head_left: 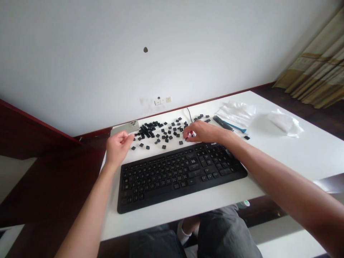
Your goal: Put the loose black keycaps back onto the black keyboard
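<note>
A black keyboard lies on the white table, its key area mostly bare of caps. Beyond its back edge, loose black keycaps are scattered, with a denser pile at the left. At that pile's near left, my left hand is closed in a pinch, a small dark keycap at its fingertips. Over the right part of the scatter, my right hand has curled fingers reaching down among the caps. A small red thing shows between them; what they grip is too small to make out.
A phone lies at the back left. To the right are a dark flat strip, a blue pry tool, and crumpled white plastic bags. A cable runs toward the wall. The table's front edge is just before my legs.
</note>
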Available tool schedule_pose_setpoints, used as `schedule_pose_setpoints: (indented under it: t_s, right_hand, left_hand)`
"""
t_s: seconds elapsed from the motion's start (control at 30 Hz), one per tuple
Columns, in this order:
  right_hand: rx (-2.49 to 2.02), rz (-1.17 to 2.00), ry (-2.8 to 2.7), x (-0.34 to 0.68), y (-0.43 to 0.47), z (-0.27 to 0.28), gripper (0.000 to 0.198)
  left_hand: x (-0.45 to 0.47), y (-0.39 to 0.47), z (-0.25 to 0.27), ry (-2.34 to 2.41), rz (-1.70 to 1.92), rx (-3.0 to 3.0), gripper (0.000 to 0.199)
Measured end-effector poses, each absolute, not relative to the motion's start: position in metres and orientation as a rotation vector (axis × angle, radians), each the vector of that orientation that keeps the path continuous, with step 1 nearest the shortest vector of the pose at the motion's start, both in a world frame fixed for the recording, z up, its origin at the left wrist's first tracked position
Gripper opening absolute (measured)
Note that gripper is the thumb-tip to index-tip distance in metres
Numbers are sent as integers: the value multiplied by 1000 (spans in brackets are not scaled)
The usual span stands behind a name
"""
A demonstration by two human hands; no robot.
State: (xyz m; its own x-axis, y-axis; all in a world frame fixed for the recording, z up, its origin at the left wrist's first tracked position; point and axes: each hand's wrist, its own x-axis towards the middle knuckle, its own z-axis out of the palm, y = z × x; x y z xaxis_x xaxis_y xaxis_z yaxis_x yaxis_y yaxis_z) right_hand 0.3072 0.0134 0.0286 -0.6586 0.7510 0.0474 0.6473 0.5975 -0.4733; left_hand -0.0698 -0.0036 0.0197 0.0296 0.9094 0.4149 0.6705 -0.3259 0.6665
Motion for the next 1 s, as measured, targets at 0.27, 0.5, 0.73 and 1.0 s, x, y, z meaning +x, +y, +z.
schedule_pose_setpoints:
  t_s: [0.27,0.5,0.73,1.0]
  right_hand:
    - [-1207,684,-2445,311,11,40,24]
    - [-1259,629,-2305,310,-32,47,26]
    - [-1461,563,-2057,372,-92,24,25]
    - [-1501,584,-2044,383,-110,10,26]
  left_hand:
    - [-88,-4,-7,1797,1369,1957,40]
    - [-82,-8,-4,1795,1341,1976,38]
    - [-71,-13,0,1680,1350,2026,39]
    - [-71,-12,-3,1645,1349,2025,38]
